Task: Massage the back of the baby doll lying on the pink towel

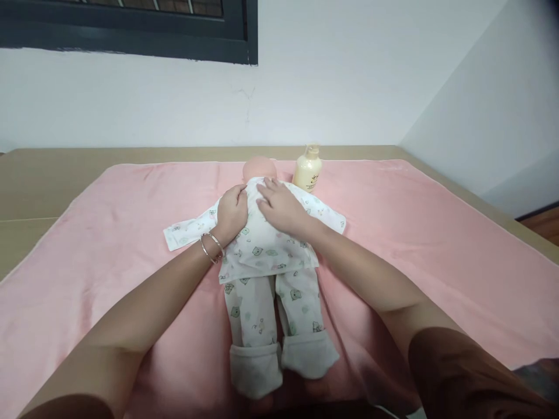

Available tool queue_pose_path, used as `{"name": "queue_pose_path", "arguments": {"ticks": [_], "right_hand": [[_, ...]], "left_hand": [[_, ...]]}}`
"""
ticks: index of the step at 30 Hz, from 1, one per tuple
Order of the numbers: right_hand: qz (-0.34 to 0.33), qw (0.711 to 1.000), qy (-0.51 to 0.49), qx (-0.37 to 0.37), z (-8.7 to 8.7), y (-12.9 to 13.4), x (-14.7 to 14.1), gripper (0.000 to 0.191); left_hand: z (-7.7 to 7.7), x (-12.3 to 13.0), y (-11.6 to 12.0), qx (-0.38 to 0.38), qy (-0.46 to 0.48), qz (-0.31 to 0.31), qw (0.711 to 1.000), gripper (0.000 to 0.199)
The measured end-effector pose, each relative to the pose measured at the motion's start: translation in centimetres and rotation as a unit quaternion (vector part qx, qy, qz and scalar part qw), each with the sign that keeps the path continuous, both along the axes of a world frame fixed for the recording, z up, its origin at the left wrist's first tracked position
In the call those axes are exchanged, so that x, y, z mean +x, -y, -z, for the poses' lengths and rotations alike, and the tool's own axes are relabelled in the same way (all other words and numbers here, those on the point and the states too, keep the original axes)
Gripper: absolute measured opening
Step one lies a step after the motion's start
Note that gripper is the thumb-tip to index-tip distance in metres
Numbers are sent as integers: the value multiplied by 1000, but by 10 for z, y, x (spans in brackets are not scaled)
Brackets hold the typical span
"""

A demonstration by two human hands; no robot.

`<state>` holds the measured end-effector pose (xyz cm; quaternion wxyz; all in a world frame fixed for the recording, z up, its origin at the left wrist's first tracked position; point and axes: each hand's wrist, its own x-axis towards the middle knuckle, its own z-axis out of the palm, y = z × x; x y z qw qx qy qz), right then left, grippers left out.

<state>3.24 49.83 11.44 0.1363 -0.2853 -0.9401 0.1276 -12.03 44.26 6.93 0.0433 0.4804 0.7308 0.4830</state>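
A baby doll in a white printed top (pixel 266 250) and matching trousers (pixel 255 308) lies on a pink blanket (pixel 437 250), its round bald head (pixel 259 167) away from me and its sleeves spread to both sides. My left hand (pixel 232 214) rests at the left side of the doll's upper body, its fingers wrapped round the side and partly hidden. On the upper part of the top, near the neck, my right hand (pixel 282 205) lies flat with its fingers apart. A bracelet circles my left wrist.
A cream pump bottle (pixel 308 169) stands just beyond the doll's right sleeve, near the blanket's far edge. Behind the tan padded surface (pixel 65 174) rises a white wall (pixel 327 75) with a dark window frame (pixel 131 35) at the upper left.
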Motion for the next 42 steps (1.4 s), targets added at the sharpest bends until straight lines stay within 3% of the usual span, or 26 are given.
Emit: {"name": "queue_pose_path", "arguments": {"ticks": [3,6,9,15,20,23,26,30,34,37,42], "right_hand": [[39,998,10,-52,-4,-23,1,72],[35,998,14,-52,-5,-31,2,79],[45,998,22,-40,-8,-20,2,71],[25,997,50,52,-12,9,6,62],[-2,999,19,-37,-8,-26,3,58],[25,998,20,-49,-6,-39,0,63],[43,998,43,-12,-8,-24,1,63],[19,996,68,55,-14,0,5,60],[21,999,41,-17,-13,-16,4,54],[49,996,16,-69,-10,-34,1,55],[45,998,44,-12,-14,-14,2,52]], "left_hand": [[-6,2,2,-19,-10,23,999,46],[-10,10,3,-72,-11,27,997,52],[-11,15,1,-104,4,17,994,58],[-13,4,-8,-93,7,21,995,44],[-15,14,2,-113,-142,11,983,47],[-17,18,4,-131,-160,22,978,51],[-24,12,0,-162,-121,48,978,49],[-36,8,1,-194,-88,55,975,47],[-39,25,11,-218,-200,13,955,50],[-38,35,14,-207,-250,21,946,53],[-35,23,5,-201,-157,35,966,46]]}}
